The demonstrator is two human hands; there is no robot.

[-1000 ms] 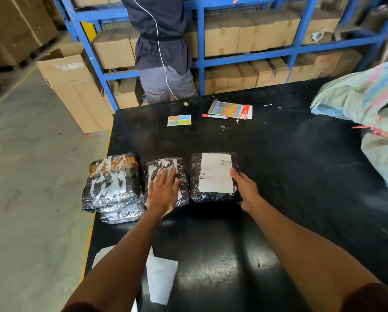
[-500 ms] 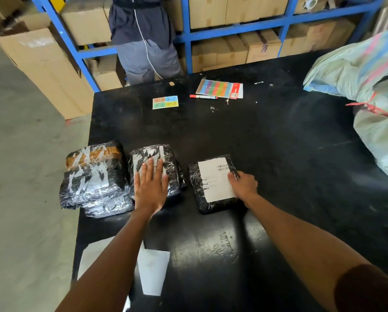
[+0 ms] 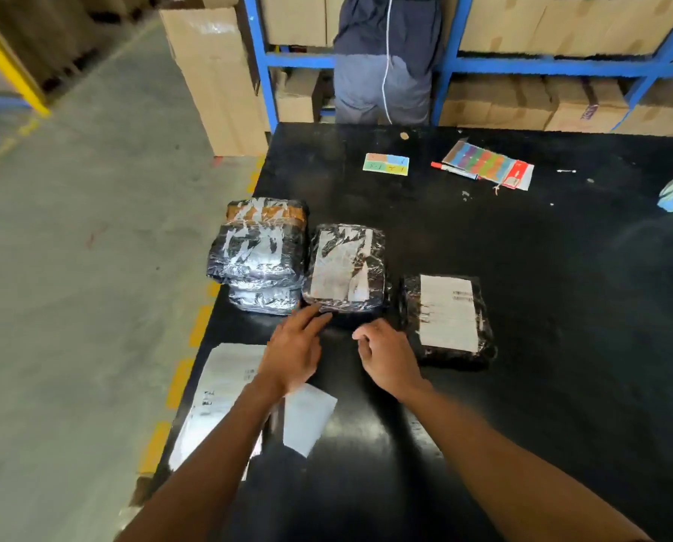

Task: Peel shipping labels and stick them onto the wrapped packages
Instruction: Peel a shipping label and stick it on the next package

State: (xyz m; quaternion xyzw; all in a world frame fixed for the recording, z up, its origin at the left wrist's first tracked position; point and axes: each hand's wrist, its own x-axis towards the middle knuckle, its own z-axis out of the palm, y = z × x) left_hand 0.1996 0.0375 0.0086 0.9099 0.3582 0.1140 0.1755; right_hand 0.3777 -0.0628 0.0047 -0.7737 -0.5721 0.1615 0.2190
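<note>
Head view: both hands empty (fingers loose), left hand (image 3: pixel 292 356) and right hand (image 3: pixel 389 357) near labelled packages (image 3: pixel 344 267).

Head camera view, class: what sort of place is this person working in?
Probably a warehouse packing area: blue shelving stacked with cardboard boxes, and a black table holding a wrapped package with a shipping label.

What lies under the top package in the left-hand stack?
Under the top package lies a second wrapped package, and a third shows below that. Their faces where they meet are covered.
</note>
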